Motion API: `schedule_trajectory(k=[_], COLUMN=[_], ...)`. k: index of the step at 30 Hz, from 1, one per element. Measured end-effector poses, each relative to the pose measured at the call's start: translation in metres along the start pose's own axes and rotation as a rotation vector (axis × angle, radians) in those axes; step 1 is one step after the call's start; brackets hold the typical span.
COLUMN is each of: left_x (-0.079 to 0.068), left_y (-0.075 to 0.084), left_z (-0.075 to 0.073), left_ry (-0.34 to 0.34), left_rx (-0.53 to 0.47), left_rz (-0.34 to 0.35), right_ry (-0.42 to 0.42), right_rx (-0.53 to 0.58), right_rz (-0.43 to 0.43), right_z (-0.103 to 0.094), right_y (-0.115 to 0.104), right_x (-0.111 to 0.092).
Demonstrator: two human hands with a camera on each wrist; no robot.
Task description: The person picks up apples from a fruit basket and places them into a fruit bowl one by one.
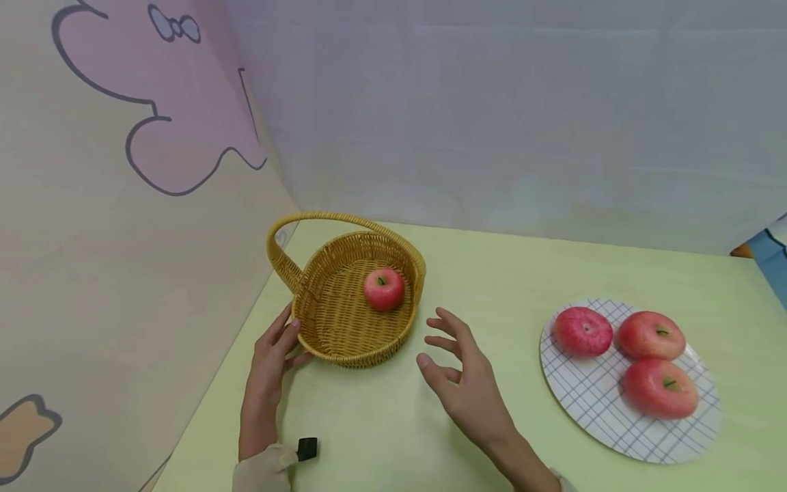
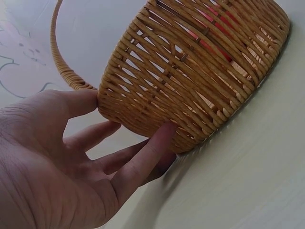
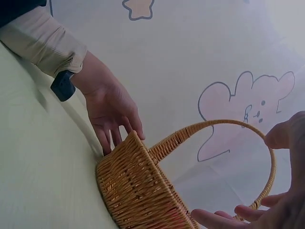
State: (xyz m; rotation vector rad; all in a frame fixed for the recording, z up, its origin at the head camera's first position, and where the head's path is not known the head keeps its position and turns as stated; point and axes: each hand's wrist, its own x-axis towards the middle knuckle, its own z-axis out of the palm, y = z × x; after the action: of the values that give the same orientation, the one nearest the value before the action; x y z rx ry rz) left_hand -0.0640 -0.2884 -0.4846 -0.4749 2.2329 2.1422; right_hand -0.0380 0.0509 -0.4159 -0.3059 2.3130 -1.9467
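A round wicker basket (image 1: 316, 270) with a tall arched handle stands at the left of the table, a red apple (image 1: 384, 288) lying inside it toward the right. My left hand (image 1: 268, 359) rests on the basket's left side, with fingertips against the rim and outer wall. In the left wrist view that hand (image 2: 71, 162) has its fingers spread and fairly straight on the weave (image 2: 176, 76). Right of the basket, my right hand (image 1: 470, 383) hovers with loosely bent fingers and nothing in them. The apple shows only as red through the weave in the left wrist view.
An oval white plate (image 1: 574, 403) with a blue check pattern lies at the right, bearing three red fruits, one of them a pinkish apple (image 1: 584, 332). A pale cloth wall (image 1: 504, 137) stands behind the table, and a wall with cartoon drawings (image 1: 154, 260) rises at the left.
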Motion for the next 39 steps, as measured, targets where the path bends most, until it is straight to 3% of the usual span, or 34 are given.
schedule_trajectory(k=[7,18,24,33,39], left_x=[0.001,-0.001,-0.001,-0.001,-0.002], left_y=[0.000,-0.001,0.000,-0.001,-0.002], left_z=[0.000,0.000,0.000,-0.002,-0.002], left_ry=[0.004,-0.002,0.002,0.008,-0.001], left_rx=[0.003,-0.008,-0.011,-0.008,-0.006], left_rz=[0.000,-0.024,-0.020,-0.022,-0.016], right_ry=[-0.020,0.013,0.044,0.037,0.057], right_rx=[0.048,0.049,-0.002,-0.124,-0.122], right_rz=[-0.075,-0.286,-0.347,-0.301,-0.210], right_z=[0.015,0.052,0.065,0.075,0.081], right_y=[-0.013,0.007,0.008,0.014,0.015], right_x=[0.014,0.044,0.062,0.083,0.092])
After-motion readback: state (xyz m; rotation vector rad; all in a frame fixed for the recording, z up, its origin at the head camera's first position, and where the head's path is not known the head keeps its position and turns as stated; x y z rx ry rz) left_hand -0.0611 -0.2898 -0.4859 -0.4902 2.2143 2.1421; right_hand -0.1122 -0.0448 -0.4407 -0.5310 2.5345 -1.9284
